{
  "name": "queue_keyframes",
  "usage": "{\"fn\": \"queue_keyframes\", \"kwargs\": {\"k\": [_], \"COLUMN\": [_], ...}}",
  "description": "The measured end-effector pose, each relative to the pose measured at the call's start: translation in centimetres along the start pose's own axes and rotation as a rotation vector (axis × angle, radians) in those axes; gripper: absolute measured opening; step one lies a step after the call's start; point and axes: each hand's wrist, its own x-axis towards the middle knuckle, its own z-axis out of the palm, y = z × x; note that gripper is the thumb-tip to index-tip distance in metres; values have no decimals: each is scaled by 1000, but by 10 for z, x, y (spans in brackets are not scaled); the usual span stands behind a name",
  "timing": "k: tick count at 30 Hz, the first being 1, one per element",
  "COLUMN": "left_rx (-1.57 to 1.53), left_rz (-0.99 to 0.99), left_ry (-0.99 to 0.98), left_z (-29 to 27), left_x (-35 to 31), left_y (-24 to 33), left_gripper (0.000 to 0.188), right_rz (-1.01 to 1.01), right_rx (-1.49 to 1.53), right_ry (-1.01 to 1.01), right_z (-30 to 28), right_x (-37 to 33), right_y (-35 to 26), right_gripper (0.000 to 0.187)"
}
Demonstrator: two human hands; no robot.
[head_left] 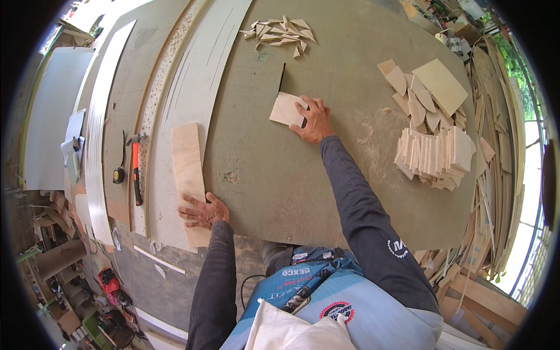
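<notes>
My left hand [204, 211] lies flat with fingers spread on the near part of a long plywood strip [186, 154], which rests on a pale board. At the middle of the worktable, my right hand [315, 121] grips the right side of a small plywood piece [284, 108]. A curved line or edge shows on that piece, partly hidden by the fingers. Just beyond its far edge a thin dark slot or blade [283, 77] runs along the tabletop; I cannot tell which.
Pointed wood offcuts [283, 34] lie at the far side of the table [262, 192]. On the right are a row of curved plywood pieces [434, 153] and loose flat ones [440, 87]. A hammer [137, 169] and tape measure [118, 175] lie left; long wood strips [496, 151] stand beyond the right edge.
</notes>
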Motion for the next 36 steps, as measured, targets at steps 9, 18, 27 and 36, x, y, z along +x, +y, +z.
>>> {"fn": "queue_keyframes", "kwargs": {"k": [9, 18, 27, 36], "left_rx": [25, 24, 24, 32], "left_rz": [0, 1, 6, 7], "left_ry": [2, 0, 2, 15], "left_z": [0, -1, -4, 2], "left_x": [-1, 0, -2, 0], "left_y": [0, 1, 2, 0], "left_gripper": [93, 94, 94, 94], "right_rz": [7, 7, 30, 32], "right_rx": [-3, -50, -4, 24], "right_ry": [14, 34, 73, 15], "right_z": [6, 10, 14, 10], "right_x": [3, 2, 4, -4], "right_y": [0, -3, -5, -6], "right_gripper": [75, 74, 74, 76]}}
